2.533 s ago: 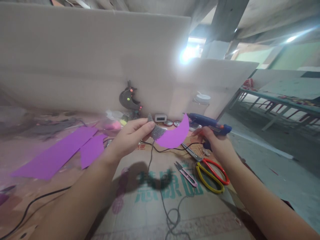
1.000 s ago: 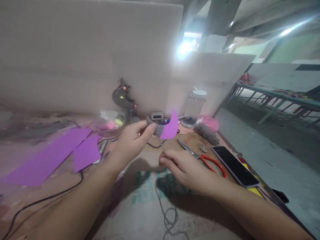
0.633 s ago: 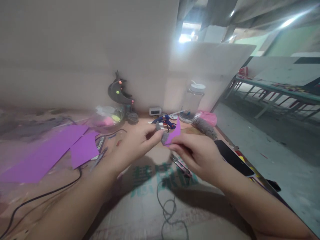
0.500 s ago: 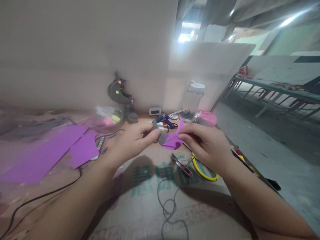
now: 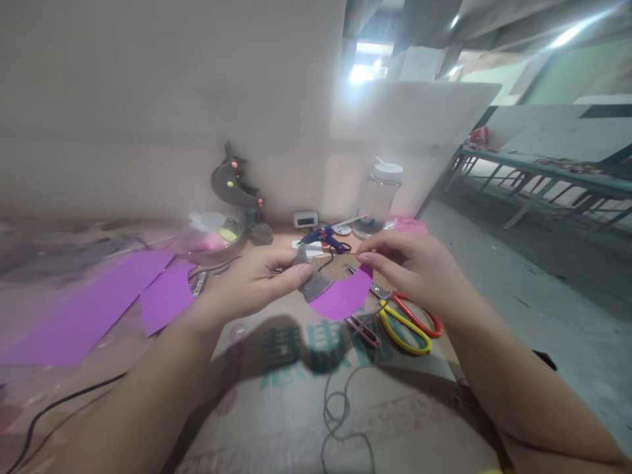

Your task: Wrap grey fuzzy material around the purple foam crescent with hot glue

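A crescent-shaped purple piece (image 5: pixel 343 299) is held up in front of me between both hands, above the cardboard. Its left part has a grey covering (image 5: pixel 316 283); cloth or wound cord, I cannot tell which. My left hand (image 5: pixel 269 276) pinches this grey end between thumb and fingers. At the right tip, the thumb and forefinger of my right hand (image 5: pixel 402 263) are pressed together. A thin grey cord (image 5: pixel 336 401) lies looped on the cardboard and runs up toward the right hand. Below the crescent are scissors (image 5: pixel 405 332) with yellow and red handles and a pink-handled cutter (image 5: pixel 365 332).
Behind the hands lie a blue glue gun (image 5: pixel 320 236), a small white display device (image 5: pixel 305 219) and a clear lidded bottle (image 5: pixel 380 197). Purple sheets (image 5: pixel 99 309) and a clear bowl (image 5: pixel 217 237) are at left. A dark crescent with coloured balls (image 5: pixel 232 181) stands against the board.
The purple crescent has turned its broad face toward me and sits slightly lower. My right hand has shifted to its tip. More of the scissors shows, including the red handle.
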The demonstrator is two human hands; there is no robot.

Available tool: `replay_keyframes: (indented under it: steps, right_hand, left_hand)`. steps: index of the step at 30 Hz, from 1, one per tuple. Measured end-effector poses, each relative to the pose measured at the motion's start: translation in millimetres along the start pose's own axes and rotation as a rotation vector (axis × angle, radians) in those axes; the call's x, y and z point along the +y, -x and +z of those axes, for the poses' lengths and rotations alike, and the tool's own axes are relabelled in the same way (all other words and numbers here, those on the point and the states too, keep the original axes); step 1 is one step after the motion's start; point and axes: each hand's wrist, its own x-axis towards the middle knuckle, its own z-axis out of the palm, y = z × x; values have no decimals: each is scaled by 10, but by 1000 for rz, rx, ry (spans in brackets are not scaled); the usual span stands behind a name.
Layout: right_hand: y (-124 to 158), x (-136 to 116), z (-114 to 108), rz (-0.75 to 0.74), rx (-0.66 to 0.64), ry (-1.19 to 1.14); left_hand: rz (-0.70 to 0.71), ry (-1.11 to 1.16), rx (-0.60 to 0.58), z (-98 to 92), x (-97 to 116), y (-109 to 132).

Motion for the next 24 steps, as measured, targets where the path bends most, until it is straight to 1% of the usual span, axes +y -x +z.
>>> replay_keyframes:
  steps: [6, 11, 14, 16, 20, 22, 24]
  right_hand:
    - [-28, 86, -104, 74, -106, -69]
    - [-63, 146, -124, 123, -179, -142]
    - [-79, 162, -117, 156, -170, -224]
    - [-84, 161, -117, 167, -140, -262]
    - [-86, 141, -92, 164, -128, -220]
    - [-85, 118, -53, 118, -118, -158]
    - [-79, 76, -2, 37, -77, -126]
  left_hand:
    - [-16, 183, -69, -51, -2, 55]
    - [-17, 303, -63, -59, 8, 81]
    - [-29, 345, -72, -58, 31, 82]
    - [-38, 368, -90, -58, 49, 82]
    - [-13, 385, -111, -59, 69, 82]
    - [-17, 361, -111, -63, 65, 83]
    - [-37, 304, -98, -67, 54, 84]
